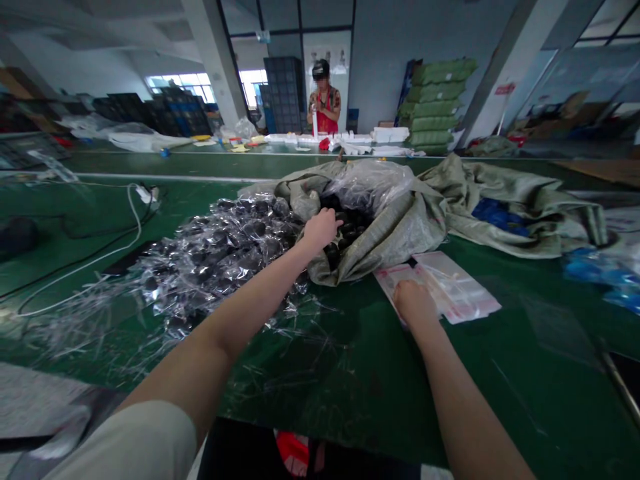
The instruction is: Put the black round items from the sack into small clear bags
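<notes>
My left hand [323, 227] reaches into the mouth of a grey-green woven sack [400, 230], its fingertips at the dark rounded pieces [353, 223] inside; whether it grips one cannot be made out. Lower right of the sack, my right hand [414, 300] is closed at the left part of some clear plastic bags with pink print [457, 287]. Its fingers are mostly turned away from view. Left of the sack lies a large heap of dark pieces wrapped in shiny clear plastic [225, 247].
A second sack [540, 207] with blue items lies at the right, near blue wrapped pieces [605, 273]. White and black cables [137, 220] cross the left side. Beyond the green table [370, 400], a person in a red apron [327, 110] stands near stacked green bales [435, 100].
</notes>
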Demonstrator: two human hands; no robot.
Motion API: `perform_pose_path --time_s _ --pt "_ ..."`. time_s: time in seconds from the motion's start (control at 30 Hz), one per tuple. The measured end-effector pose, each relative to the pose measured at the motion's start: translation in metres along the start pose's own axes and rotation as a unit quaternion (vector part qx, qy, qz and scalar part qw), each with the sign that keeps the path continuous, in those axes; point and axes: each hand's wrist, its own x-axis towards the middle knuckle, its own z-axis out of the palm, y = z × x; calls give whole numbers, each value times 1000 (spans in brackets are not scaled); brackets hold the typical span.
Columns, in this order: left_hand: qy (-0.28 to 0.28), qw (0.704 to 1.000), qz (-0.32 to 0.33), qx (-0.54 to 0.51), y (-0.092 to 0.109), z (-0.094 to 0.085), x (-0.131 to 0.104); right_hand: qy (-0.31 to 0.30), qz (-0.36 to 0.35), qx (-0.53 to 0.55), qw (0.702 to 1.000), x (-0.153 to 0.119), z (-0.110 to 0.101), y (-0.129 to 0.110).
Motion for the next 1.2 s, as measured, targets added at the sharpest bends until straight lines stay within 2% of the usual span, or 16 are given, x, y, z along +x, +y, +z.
perform_pose_path --time_s 0.07,0.17,0.27,0.37,0.43,0.47,0.53,0.6,0.63,0.7,0.8,0.87,0.93,1.0,1.1,1.2 --pt "-20 989 126 -81 6 -5 -31 1 13 16 1000 0 -1 -1" --pt "-146 944 259 -144 7 4 -90 9 40 41 998 -1 -3 -1" --pt "-198 941 257 -93 1 25 -135 45 65 81 994 -1 -8 3" --pt "-197 954 214 -69 -7 40 -149 149 53 198 967 0 -15 9" --pt "-182 958 199 -94 -10 40 -144 205 17 343 917 0 -22 9" --pt "-174 958 192 -120 -11 37 -139 208 -1 426 880 0 -25 7" --pt "-152 953 172 -197 -11 26 -127 166 -26 579 798 -3 -32 1" --pt "-133 936 128 -301 -8 12 -115 95 -45 679 727 -7 -40 -8" --pt "-133 921 98 -353 -6 6 -109 62 -56 705 704 -8 -44 -13" --pt "-165 879 45 -446 -3 -4 -99 15 -82 725 684 -11 -52 -21" --pt "-268 804 28 -530 -1 -11 -85 -36 -120 714 689 -8 -64 -28" --pt "-292 784 33 -546 -1 -12 -76 -62 -135 692 707 -1 -71 -31" --pt "-249 801 24 -544 -4 -11 -68 -84 -134 668 727 9 -78 -34" --pt "-175 821 0 -543 -9 -11 -60 -104 -122 651 742 19 -83 -36" --pt "-74 826 -24 -558 -22 -12 -51 -132 -111 631 756 36 -85 -40" --pt "-25 845 -24 -534 -35 -16 -46 -129 -107 612 773 51 -81 -46"
